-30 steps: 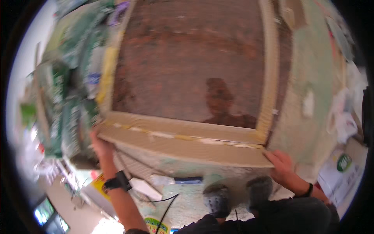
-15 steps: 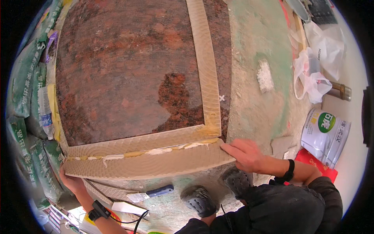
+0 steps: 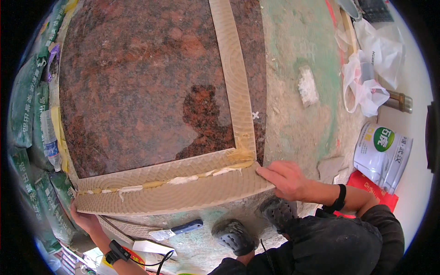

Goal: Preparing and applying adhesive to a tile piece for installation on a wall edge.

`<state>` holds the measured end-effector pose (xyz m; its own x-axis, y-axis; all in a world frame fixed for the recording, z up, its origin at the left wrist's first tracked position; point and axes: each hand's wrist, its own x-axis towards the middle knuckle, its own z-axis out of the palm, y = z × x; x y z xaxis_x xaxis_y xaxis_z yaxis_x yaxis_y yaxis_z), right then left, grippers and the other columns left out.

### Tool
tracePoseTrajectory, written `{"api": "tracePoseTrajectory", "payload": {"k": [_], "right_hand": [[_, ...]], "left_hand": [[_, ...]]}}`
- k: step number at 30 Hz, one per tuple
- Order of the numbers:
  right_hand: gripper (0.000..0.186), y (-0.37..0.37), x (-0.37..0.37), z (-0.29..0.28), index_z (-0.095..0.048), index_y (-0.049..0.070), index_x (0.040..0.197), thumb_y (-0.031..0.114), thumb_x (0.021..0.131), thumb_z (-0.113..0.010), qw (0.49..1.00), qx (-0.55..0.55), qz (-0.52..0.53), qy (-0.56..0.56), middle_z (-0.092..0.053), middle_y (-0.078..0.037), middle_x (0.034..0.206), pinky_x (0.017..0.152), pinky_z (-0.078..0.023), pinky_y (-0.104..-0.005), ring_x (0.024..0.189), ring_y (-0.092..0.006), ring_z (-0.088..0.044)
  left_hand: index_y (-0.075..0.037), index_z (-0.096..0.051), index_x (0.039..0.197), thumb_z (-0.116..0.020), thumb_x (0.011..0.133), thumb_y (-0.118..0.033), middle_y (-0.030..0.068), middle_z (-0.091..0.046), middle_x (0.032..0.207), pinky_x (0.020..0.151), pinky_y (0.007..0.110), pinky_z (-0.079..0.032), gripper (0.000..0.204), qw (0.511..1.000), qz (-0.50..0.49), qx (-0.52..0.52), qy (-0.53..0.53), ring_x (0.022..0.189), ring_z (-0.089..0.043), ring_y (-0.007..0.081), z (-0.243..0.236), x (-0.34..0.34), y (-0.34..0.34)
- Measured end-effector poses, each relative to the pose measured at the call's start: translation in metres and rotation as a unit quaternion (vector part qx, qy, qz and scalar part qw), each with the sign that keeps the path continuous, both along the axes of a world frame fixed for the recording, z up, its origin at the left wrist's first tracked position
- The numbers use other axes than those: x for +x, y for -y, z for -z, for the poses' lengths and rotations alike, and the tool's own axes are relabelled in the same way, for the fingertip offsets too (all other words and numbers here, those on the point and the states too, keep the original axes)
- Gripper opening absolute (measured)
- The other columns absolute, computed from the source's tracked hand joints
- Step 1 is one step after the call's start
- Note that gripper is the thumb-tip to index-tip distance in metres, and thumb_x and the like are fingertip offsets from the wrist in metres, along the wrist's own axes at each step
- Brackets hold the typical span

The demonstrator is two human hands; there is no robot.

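Observation:
A long beige strip with a ridged, wavy face (image 3: 183, 198) lies along the near edge of a polished dark red stone slab (image 3: 137, 78). My right hand (image 3: 286, 180) grips its right end, thumb and fingers pinched at the corner. At the far left, my left hand (image 3: 85, 220) holds the other end from below, fingers partly hidden under the strip. A bead of yellow and white paste (image 3: 156, 184) runs along the seam between this strip and a similar beige border on the slab. A second border strip (image 3: 236, 78) runs up the slab's right side.
A blue-handled putty knife (image 3: 187, 226) lies on the floor near my shoes (image 3: 233, 236). Green sacks (image 3: 30, 110) and a plastic bottle (image 3: 50, 142) line the left. A white bucket (image 3: 382, 156), plastic bags (image 3: 362, 85) and a metal flask (image 3: 399, 101) stand right.
The view has shifted slightly, so the slab sits a little more to the left. Both hands keep their hold on the strip's ends.

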<state>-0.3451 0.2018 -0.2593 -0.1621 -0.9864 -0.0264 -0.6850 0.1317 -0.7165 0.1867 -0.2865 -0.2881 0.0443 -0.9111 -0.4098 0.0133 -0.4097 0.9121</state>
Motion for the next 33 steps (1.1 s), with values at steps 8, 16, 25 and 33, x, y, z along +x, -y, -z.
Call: {"api": "tracePoseTrajectory", "payload": {"k": [8,16,25,33], "right_hand": [[0.069,0.0,-0.001,0.001,-0.066,-0.008,0.126,0.002,0.058,-0.072,1.0,0.007,-0.006,0.005,-0.06,-0.013,0.09,0.062,-0.051,-0.042,0.074,-0.0321,-0.063],[0.07,0.001,-0.004,-0.001,-0.066,-0.008,0.126,0.005,0.057,-0.073,1.0,0.005,-0.012,-0.001,-0.06,-0.014,0.09,0.063,-0.051,-0.0422,0.075,-0.0321,-0.063],[0.07,-0.005,-0.004,0.004,-0.067,-0.007,0.126,0.005,0.058,-0.075,1.0,0.013,-0.011,0.002,-0.062,-0.014,0.091,0.064,-0.052,-0.0429,0.076,-0.0327,-0.064],[0.06,-0.009,0.002,0.008,-0.07,0.012,0.129,0.007,0.07,-0.077,0.997,0.071,0.021,-0.022,-0.066,-0.019,0.11,0.076,-0.056,-0.0463,0.093,-0.0363,-0.067]], "left_hand": [[0.0,-0.059,0.14,-0.053,0.104,-0.032,0.0146,-0.063,0.141,0.113,0.045,-0.043,0.049,1.0,-0.005,-0.005,0.013,0.132,-0.058,0.0298,-0.002,-0.005,0.0],[0.0,-0.058,0.141,-0.047,0.104,-0.032,0.0164,-0.061,0.145,0.118,0.046,-0.04,0.05,1.0,0.004,0.009,0.002,0.138,-0.054,0.0311,-0.003,-0.008,-0.001],[0.004,-0.058,0.141,-0.047,0.104,-0.032,0.0194,-0.06,0.147,0.119,0.048,-0.039,0.052,0.999,-0.037,-0.005,0.002,0.139,-0.053,0.0338,-0.007,-0.021,-0.005],[0.006,-0.063,0.132,-0.053,0.098,-0.03,0.021,-0.065,0.136,0.114,0.048,-0.042,0.051,0.997,-0.068,-0.032,0.018,0.128,-0.059,0.0356,-0.009,-0.03,-0.016]]}}
